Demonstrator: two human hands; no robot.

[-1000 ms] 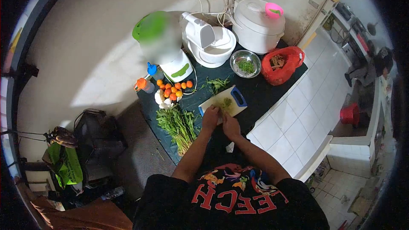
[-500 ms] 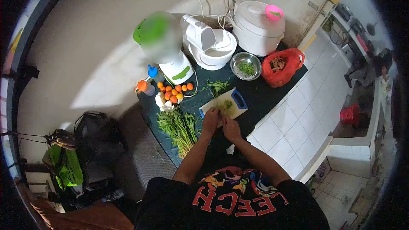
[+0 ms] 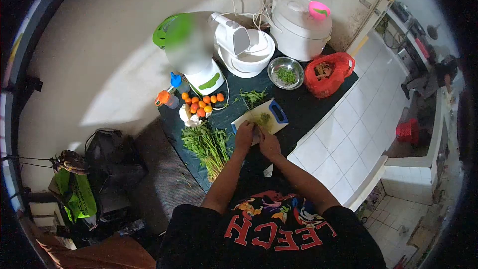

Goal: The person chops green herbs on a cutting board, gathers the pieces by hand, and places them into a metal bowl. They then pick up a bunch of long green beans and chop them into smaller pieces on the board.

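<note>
Both hands meet over the near edge of a white cutting board with blue ends (image 3: 243,119). My left hand (image 3: 244,135) is closed at the board's left part, and what its fingers hold is too small to make out. My right hand (image 3: 269,145) is closed just beside it, on something dark and thin that I cannot make out clearly. Chopped greens (image 3: 264,118) lie on the board beyond the hands. Loose green leaves (image 3: 254,97) lie behind the board. A large bunch of leafy greens (image 3: 206,147) rests to the left of my left hand.
Orange fruits (image 3: 199,103), garlic-like white bulbs (image 3: 188,115) and bottles (image 3: 167,99) stand at the left. Behind are a blender (image 3: 206,77), a mixer (image 3: 233,37), a steel bowl of chopped greens (image 3: 286,73), a red bag (image 3: 328,75) and a white pot (image 3: 301,30).
The view has shifted slightly, so the table's items appear a little higher. My hands remain together at the board, with the right one slightly closer to the left.
</note>
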